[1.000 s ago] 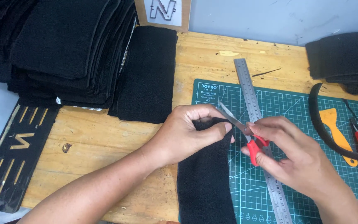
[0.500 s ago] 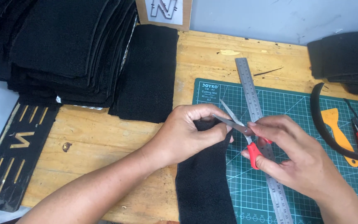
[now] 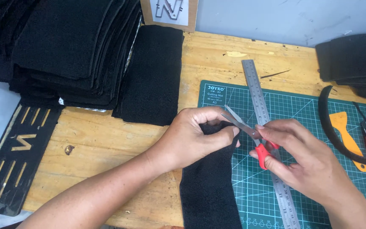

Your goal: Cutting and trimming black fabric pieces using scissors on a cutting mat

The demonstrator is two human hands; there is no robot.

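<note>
Left hand [image 3: 195, 138] pinches far end of black felt strip [image 3: 210, 191] at cutting mat's [image 3: 318, 123] left edge | right hand [image 3: 301, 161] grips red-handled scissors [image 3: 250, 133], blades parted at felt | best: hold felt taut, snip short near the pivot | hidden: cut line under fingers; strip's near end cropped.

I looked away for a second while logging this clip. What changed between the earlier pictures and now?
Very little. The right hand still works the red-handled scissors at the top edge of the black fabric strip, which the left hand still pinches; the blades shifted only slightly. Steel ruler and cutting mat stayed put.
</note>
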